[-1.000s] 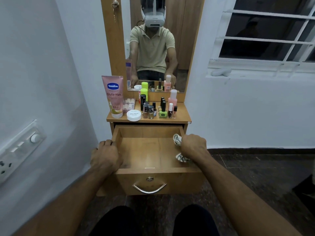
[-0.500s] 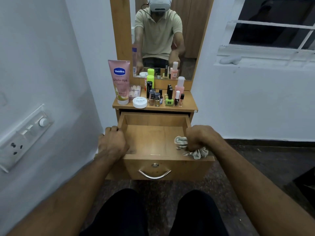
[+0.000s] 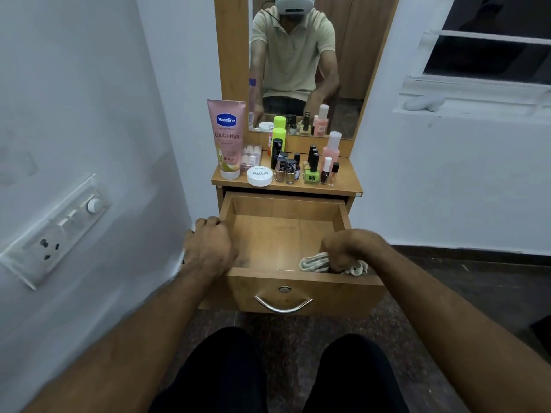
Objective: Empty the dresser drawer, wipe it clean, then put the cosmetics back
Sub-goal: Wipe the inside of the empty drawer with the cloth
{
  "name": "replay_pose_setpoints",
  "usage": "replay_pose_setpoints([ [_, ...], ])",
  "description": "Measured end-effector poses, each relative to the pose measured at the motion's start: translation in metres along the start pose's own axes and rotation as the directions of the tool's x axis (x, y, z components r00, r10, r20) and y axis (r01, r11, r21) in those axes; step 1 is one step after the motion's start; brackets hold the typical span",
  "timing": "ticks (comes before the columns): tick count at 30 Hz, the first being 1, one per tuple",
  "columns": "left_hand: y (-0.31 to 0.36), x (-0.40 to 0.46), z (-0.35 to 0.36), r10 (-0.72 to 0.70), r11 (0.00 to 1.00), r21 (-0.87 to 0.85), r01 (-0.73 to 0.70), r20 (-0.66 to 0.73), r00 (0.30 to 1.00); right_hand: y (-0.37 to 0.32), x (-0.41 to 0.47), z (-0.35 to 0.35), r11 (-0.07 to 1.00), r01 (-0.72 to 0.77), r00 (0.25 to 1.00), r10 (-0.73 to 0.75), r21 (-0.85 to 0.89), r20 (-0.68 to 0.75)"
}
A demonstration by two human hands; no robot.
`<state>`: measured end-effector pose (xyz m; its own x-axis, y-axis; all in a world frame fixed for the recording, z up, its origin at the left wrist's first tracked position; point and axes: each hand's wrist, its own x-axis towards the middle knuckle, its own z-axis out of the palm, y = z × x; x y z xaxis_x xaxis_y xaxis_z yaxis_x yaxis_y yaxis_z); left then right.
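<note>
The drawer (image 3: 283, 234) stands pulled out and bare of cosmetics, so the emptying is done and the wiping is under way. The right hand (image 3: 348, 248) is closed around a crumpled cloth (image 3: 313, 262), pressing it into the drawer's front right corner, just behind the front panel. The left hand (image 3: 208, 245) is curled over the drawer's left wall, steadying it. All the cosmetics wait on the desk (image 3: 343, 183) above: a pink lotion tube (image 3: 227, 135) at the left edge, a white round tub (image 3: 259, 175) at the front edge, and nail polish bottles (image 3: 311, 171) clustered toward the right. Putting them back is still to come.

Compared with half a second ago, the cloth has slid a little inward from the right wall along the front edge, and the left hand has kept its grip on the left wall.
</note>
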<state>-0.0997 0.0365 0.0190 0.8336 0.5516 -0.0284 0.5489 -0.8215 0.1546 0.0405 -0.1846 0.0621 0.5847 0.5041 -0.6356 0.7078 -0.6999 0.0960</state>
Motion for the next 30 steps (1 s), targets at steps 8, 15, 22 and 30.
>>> replay_pose_setpoints([
  [8,-0.001,0.002,0.002,-0.011,1.0,0.002,0.011,0.004,1.0,-0.011,0.011,-0.006,0.974,0.125,0.992,-0.118,0.191,-0.052],
  [15,0.0,0.003,0.003,-0.006,1.0,0.017,0.006,-0.007,1.0,-0.005,0.016,-0.007,0.994,0.077,0.997,-0.078,0.075,0.013],
  [22,-0.004,0.001,0.002,-0.003,0.998,-0.055,0.002,-0.013,1.0,-0.005,0.024,-0.005,0.937,0.148,0.989,-0.142,0.317,-0.042],
  [30,-0.007,0.0,0.007,-0.043,0.978,-0.207,0.014,-0.135,0.99,0.004,0.024,0.001,0.924,0.09,0.996,-0.087,0.371,-0.025],
])
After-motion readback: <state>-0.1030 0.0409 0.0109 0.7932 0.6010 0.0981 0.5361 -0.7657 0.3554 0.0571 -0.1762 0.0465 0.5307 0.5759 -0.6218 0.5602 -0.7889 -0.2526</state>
